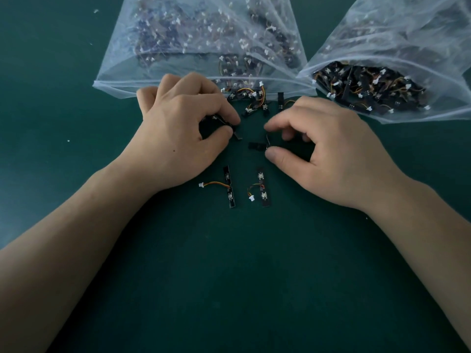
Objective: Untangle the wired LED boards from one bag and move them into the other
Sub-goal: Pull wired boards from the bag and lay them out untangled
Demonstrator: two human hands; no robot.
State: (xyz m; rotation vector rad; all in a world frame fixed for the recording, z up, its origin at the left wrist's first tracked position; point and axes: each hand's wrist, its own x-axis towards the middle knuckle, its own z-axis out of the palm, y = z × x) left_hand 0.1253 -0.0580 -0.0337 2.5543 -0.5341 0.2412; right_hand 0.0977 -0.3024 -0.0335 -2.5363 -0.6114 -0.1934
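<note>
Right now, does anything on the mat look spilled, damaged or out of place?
Nothing looks damaged. A tangled clump of LED boards lies spilled on the mat just outside the mouth of the left bag, wires crossing. A few white specks dot the mat further left, too small to identify.

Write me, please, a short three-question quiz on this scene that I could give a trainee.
1. True or false: the left hand and the right hand hold nothing.
2. How many single boards lie on the table between the forearms? A one, B two, C five.
3. At which bag's mouth does the tangled clump lie?
Key: 1 false, each hand grips a board; 2 B; 3 the left bag.
</note>
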